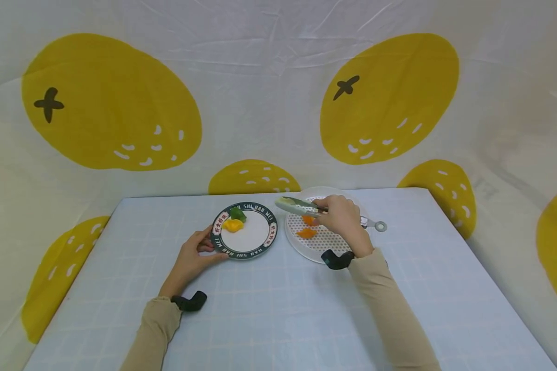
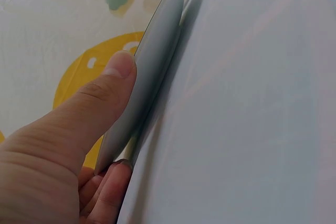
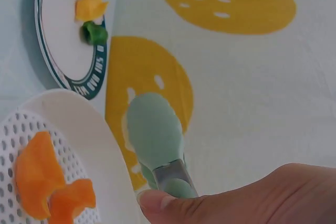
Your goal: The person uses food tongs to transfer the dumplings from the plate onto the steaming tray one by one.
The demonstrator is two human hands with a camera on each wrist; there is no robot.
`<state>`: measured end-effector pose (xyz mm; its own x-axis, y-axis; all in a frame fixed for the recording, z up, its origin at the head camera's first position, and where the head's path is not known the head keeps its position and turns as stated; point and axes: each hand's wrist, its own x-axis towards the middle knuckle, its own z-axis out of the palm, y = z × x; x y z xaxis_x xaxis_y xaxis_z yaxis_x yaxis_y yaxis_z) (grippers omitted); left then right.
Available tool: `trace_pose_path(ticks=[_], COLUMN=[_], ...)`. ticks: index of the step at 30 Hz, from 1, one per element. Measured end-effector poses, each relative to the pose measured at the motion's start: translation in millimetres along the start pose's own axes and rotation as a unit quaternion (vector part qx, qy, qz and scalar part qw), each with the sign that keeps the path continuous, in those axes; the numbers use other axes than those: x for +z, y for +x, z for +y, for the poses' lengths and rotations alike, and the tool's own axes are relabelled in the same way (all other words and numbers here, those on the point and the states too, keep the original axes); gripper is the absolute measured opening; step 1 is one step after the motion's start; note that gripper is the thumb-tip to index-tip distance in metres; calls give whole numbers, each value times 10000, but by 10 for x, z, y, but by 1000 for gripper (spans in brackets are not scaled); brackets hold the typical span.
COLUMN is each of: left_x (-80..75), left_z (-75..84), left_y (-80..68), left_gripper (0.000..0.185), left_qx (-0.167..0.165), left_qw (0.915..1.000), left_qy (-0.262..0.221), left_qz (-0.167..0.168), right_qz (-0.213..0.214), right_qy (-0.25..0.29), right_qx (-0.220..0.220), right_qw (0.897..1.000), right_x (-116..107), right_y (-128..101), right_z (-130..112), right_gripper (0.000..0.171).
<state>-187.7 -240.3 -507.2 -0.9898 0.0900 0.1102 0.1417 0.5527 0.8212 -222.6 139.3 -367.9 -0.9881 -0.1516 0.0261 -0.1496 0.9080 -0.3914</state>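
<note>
With thumb and fingers on the rim, my left hand [image 1: 192, 260] grips a round white plate [image 1: 255, 232] with a dark green lettered border. On that plate lie a yellow dumpling-like piece [image 1: 232, 225] and a green piece [image 1: 238, 214]. My right hand [image 1: 341, 216] holds metal tongs with pale green tips [image 3: 155, 127], raised above a white perforated tray [image 1: 325, 246]. The tips point left, over the gap between tray and plate; I cannot tell whether anything is between them. Two orange pieces, one larger [image 3: 37, 174] and one smaller [image 3: 72, 199], lie in the tray.
A pale blue checked cloth [image 1: 260, 314] covers the table. Close behind the table's back edge hangs a white curtain [image 1: 269, 118] printed with big yellow fruit. Each wrist carries a black camera mount, such as the left one [image 1: 190, 302]. Plate and tray stand side by side near the back.
</note>
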Motion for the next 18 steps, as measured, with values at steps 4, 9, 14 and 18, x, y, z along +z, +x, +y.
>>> trace_pose_path(ticks=[4, 9, 14, 18], left_x=[-13, -12, -6, -1], left_z=[-1, 6, 10, 3], left_y=[0, 6, 0, -7], left_gripper=[101, 100, 101, 101], left_qx=[31, 32, -8, -21], left_qw=[10000, 9999, 10000, 10000], left_qy=[-53, -103, -43, -29], left_qz=[-24, -11, -12, -12], right_qz=[109, 243, 282, 235], right_qy=[37, -25, -105, -143], right_qx=[152, 258, 500, 732], right_qw=[9998, 9994, 9983, 9969], right_x=[-84, -174, -254, -311], right_y=[-40, -113, -211, -297], right_z=[131, 346, 594, 756], right_gripper=[48, 49, 51, 51])
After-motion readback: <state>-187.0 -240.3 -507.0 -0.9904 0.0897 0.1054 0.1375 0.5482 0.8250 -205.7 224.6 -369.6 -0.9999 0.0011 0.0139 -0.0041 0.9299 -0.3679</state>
